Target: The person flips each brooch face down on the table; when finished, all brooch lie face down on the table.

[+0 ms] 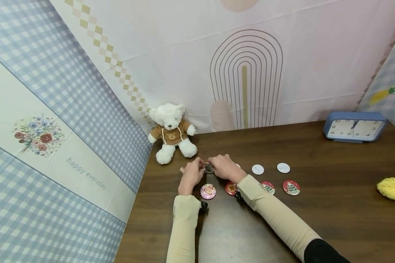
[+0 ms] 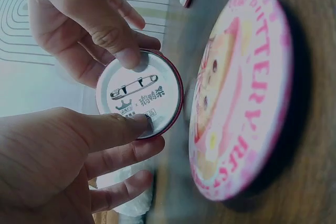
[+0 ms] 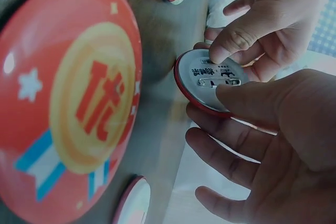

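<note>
Held badge (image 1: pixel 209 168): we find it between both hands, just beyond the pink badge (image 1: pixel 208 191), its silvery back and pin (image 2: pixel 134 86) facing the wrist cameras; we cannot tell whether the pin is fastened.
Left hand (image 1: pixel 191 173): we see it pinch the badge's edge, thumb on the back, fingers beneath.
Right hand (image 1: pixel 225 168): we see it pinch the opposite edge, thumb likewise on the back.
Red badge (image 1: pixel 231 188): we see it on the table (image 1: pixel 237 233), near the right sleeve (image 1: pixel 276 215), its face up.
Tree badges (image 1: pixel 291 187): we count two right of the red one, the nearer partly behind the sleeve.
White discs (image 1: pixel 258 169): we see two whole beyond the tree badges, another mostly hidden by the right hand.
Bear (image 1: pixel 171 131): we see it seated against the backdrop (image 1: pixel 184 65), left of the hands.
Clock (image 1: pixel 355 126): we see it at the back right, beyond the yellow yarn (image 1: pixel 393 189).
</note>
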Demonstrator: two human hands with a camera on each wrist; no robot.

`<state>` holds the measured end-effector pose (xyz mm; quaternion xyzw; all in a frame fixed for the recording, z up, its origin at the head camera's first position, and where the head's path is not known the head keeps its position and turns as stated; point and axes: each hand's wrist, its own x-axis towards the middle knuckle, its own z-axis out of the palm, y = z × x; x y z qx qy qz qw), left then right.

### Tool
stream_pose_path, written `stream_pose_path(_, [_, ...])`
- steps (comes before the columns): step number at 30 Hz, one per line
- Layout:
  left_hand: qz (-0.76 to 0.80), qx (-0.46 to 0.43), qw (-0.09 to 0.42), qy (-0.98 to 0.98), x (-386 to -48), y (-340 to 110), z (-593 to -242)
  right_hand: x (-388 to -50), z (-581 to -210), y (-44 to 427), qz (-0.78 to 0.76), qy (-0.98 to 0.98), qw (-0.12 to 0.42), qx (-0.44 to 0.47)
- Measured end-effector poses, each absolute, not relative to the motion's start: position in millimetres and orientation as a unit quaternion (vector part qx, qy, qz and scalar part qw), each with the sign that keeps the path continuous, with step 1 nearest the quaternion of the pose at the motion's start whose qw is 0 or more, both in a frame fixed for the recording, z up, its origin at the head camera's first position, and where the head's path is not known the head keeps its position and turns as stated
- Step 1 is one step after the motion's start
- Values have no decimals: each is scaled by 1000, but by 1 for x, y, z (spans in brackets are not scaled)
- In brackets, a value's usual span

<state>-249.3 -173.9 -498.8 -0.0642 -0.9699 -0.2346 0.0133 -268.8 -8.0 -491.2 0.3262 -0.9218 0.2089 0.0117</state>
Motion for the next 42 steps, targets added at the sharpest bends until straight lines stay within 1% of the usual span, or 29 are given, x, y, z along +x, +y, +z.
stream_pose_path(9, [-252,-63,5,-966,-250,-173,-503,-274,-498,-8,211,-928,0,307])
stream_pose_path(22, [-250,-68,-14,-966,-254,-172,-503,-275,-506,-13,205,-936,2,286])
stream_pose_path(29, [-224,-73,-21,-972,-257,-170,-501,-275,-503,-15,185,-944,-18,271])
stream_pose_path(42, [-199,-77,-22,-977,-257,-167,-502,-274,-498,-16,178,-948,-31,261])
